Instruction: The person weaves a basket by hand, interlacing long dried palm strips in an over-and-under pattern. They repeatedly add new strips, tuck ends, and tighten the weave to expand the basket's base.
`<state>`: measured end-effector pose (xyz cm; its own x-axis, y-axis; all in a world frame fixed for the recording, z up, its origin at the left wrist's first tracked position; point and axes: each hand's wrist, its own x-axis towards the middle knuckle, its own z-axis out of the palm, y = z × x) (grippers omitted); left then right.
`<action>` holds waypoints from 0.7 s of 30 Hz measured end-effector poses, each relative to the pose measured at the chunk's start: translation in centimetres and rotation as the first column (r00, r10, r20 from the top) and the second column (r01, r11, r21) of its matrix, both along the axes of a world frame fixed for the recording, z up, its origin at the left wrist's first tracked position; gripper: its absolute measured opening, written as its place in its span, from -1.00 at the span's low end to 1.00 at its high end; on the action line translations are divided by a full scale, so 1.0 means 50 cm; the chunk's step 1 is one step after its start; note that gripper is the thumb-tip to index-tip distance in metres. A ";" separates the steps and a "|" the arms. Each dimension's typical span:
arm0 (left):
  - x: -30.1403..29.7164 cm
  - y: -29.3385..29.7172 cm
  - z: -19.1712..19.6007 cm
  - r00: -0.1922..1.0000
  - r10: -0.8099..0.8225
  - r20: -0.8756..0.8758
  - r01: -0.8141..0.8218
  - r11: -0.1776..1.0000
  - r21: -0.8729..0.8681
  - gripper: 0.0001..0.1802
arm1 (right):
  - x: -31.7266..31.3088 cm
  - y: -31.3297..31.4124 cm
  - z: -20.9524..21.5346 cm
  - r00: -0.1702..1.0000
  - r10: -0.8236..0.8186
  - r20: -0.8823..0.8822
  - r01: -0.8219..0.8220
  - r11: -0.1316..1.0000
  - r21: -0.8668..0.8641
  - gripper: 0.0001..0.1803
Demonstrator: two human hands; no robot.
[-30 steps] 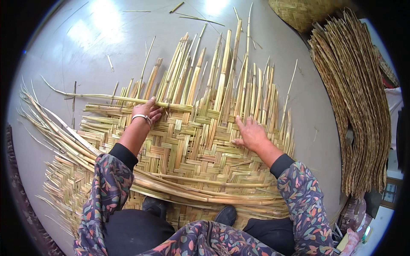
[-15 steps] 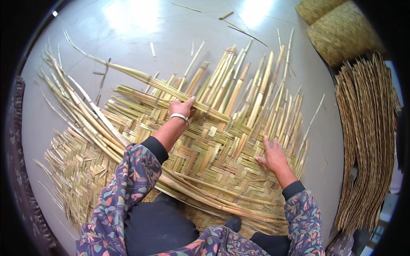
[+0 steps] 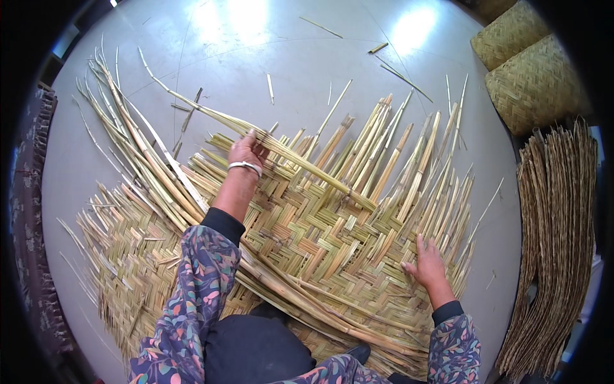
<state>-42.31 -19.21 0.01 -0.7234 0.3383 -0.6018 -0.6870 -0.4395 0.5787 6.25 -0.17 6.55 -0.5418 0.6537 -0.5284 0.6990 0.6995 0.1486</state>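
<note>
My left hand (image 3: 246, 150), a white band at its wrist, is closed around a long split reed strip (image 3: 300, 164). From its thin tip at the far left, the strip slants down to the right across the upright ends of a woven reed mat (image 3: 332, 237). Some of my left fingers are hidden behind the strip. My right hand (image 3: 430, 265) lies on the right part of the mat, fingers spread, gripping nothing. Loose reed ends (image 3: 384, 163) fan out beyond the woven part.
A bundle of long reeds (image 3: 144, 173) lies across the mat's left side toward my knees. Loose bits of reed (image 3: 270, 88) are scattered on the grey floor (image 3: 224, 64). Rolled woven mats (image 3: 537, 83) and a thick stack of brown strips (image 3: 553, 243) stand at the right.
My left hand has shifted left and away from me along the reed strip. My right hand remains spread on the mat. The whole view has shifted, so things appear lower and farther right.
</note>
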 end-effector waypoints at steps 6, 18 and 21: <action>-0.027 -0.031 0.072 0.995 0.038 -0.096 -0.026 0.992 0.126 -0.84 | 0.009 -0.001 -0.006 0.999 -0.012 -0.034 0.012 1.000 0.001 0.11; 0.179 -0.049 0.329 0.683 -0.276 -0.677 0.419 0.907 0.053 -0.78 | -0.294 -0.106 0.233 0.599 -0.166 -0.783 -0.268 0.880 -0.392 -0.47; 0.268 -0.058 0.377 0.435 -0.444 -0.783 0.557 0.816 -0.154 -0.79 | -0.403 -0.167 0.319 0.294 -0.386 -0.875 -0.410 0.776 -0.480 -0.44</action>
